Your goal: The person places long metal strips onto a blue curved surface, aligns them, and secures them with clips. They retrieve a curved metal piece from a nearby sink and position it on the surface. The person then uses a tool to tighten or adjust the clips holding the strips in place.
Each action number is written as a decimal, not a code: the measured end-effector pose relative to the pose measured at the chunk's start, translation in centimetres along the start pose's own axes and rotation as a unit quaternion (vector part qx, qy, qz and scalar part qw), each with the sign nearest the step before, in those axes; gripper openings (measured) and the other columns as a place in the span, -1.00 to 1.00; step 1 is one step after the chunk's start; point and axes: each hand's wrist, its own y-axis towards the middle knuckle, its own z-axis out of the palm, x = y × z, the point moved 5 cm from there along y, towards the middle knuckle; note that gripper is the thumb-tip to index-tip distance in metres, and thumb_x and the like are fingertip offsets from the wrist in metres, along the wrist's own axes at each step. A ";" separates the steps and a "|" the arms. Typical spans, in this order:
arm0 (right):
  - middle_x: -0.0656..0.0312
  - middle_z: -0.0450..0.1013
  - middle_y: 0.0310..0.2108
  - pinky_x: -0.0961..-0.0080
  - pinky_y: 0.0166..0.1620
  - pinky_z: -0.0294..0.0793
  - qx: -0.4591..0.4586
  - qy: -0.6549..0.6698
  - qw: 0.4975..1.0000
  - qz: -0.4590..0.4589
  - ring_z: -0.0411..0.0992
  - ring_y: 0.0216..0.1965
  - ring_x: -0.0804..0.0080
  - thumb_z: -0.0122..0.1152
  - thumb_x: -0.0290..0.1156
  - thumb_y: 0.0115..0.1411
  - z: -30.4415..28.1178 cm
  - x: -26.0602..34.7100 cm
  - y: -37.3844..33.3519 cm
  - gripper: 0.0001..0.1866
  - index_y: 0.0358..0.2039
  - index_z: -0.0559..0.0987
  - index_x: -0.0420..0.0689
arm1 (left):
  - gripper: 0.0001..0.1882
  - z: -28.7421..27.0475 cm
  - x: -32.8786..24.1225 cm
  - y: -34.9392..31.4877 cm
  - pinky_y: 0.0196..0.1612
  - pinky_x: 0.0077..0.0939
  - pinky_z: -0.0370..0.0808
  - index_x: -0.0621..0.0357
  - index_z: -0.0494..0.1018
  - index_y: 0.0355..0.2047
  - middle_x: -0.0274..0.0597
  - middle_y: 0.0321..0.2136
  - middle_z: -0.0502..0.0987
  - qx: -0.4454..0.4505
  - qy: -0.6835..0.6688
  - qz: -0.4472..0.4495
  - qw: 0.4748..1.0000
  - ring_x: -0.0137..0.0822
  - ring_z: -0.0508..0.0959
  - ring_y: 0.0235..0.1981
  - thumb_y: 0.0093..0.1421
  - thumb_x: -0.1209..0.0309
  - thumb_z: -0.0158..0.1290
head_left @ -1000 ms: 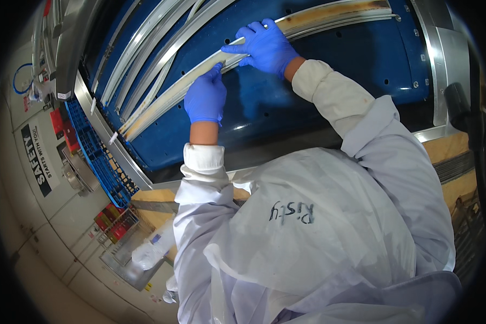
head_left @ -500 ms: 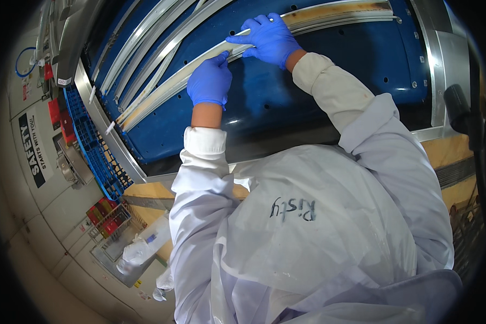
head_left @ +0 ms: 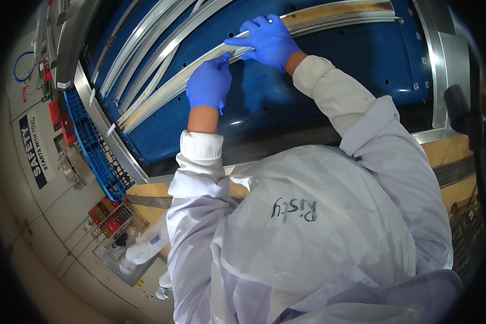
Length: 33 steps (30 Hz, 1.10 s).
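A long metal rail (head_left: 337, 14), off-white with brown stains, lies slantwise over a blue panel (head_left: 248, 108). My left hand (head_left: 209, 85), in a blue glove, is closed on the rail's near edge with its fingertips pressed at the middle. Just right of it, my right hand (head_left: 270, 44), also gloved in blue, grips the rail from above. Its fingers reach over the far edge and one digit points left along the rail. The two hands are close together but apart. Whatever lies under the fingertips is hidden.
More curved metal rails (head_left: 140, 51) lie at the far left of the panel. A metal frame (head_left: 110, 137) borders it. Left of that stand a blue plastic pallet (head_left: 94, 148) and red boxes (head_left: 66, 127). A dark post (head_left: 461, 110) rises at the right. Another person in white (head_left: 146, 247) is at lower left.
My left wrist and forearm have shifted slightly left and toward me. Both hands stay at nearly the same place on the rail. The other person at lower left has moved a little.
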 end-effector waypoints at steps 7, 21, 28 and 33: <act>0.37 0.40 -0.10 0.25 0.12 0.14 -0.007 0.019 1.000 0.000 0.31 0.02 0.37 0.25 0.03 0.06 -0.3 -0.2 0.2 -0.46 0.11 0.44 0.61 | -0.69 0.6 -0.1 -0.1 -0.12 -0.21 0.51 -0.36 0.56 -0.03 -0.05 -0.30 0.61 -0.002 -0.059 0.009 0.998 -0.02 0.60 -0.23 0.25 0.10 -0.01; 0.38 0.40 -0.09 0.26 0.09 0.16 -0.027 0.002 1.000 -0.015 0.32 0.00 0.39 0.22 0.07 0.07 -0.3 0.2 0.2 -0.45 0.13 0.43 0.61 | -0.70 0.6 7.2 1.1 -0.06 -0.26 0.50 -0.41 0.56 -0.04 -0.04 -0.18 0.60 -0.073 -0.145 0.033 0.986 0.00 0.59 -0.14 0.26 0.03 -0.01; 0.37 0.40 -0.09 0.25 0.10 0.16 -0.036 0.021 0.999 -0.013 0.31 0.00 0.36 0.23 0.08 0.06 -0.2 -0.1 0.0 -0.45 0.12 0.45 0.59 | -0.69 0.2 5.0 -0.6 -0.09 -0.25 0.51 -0.47 0.54 -0.02 -0.12 -0.25 0.62 -0.051 -0.058 -0.013 0.997 -0.04 0.60 -0.18 0.26 0.02 -0.03; 0.36 0.40 -0.06 0.22 0.14 0.14 -0.016 0.009 1.000 -0.005 0.31 0.01 0.34 0.25 0.07 0.05 -0.1 -0.1 -0.1 -0.44 0.12 0.45 0.58 | -0.70 -0.1 3.4 -0.5 -0.14 -0.22 0.53 -0.48 0.54 -0.02 -0.12 -0.28 0.62 -0.026 -0.009 -0.019 0.999 -0.04 0.61 -0.23 0.27 0.07 -0.04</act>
